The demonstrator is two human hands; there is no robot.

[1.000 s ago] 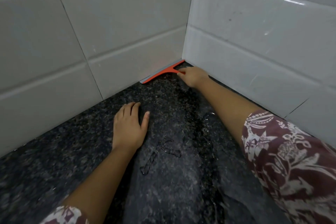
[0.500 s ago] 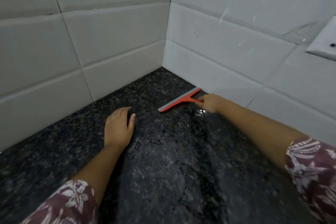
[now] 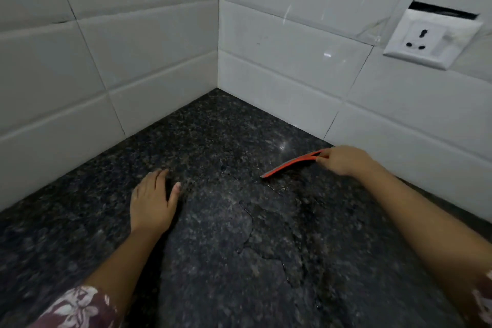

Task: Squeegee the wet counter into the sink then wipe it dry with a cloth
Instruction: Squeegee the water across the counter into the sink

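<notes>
Nearest, two flowery sleeves (image 3: 77, 306) at the bottom corners. Between the arms, dark speckled counter (image 3: 213, 261) with thin edges of water (image 3: 247, 224) drawn across it. On the left, left hand (image 3: 153, 201) flat on the stone, fingers open and spread, holding nothing. Farther on the right, right hand (image 3: 346, 161) closed around the handle of the orange squeegee (image 3: 288, 164), handle hidden inside the fist. Blade down on the wet counter, just beside the right wall. Nothing standing between blade and corner. Behind, white wall tiles (image 3: 149, 48) meeting in a corner. High on the right wall, a white socket (image 3: 426, 40).
</notes>
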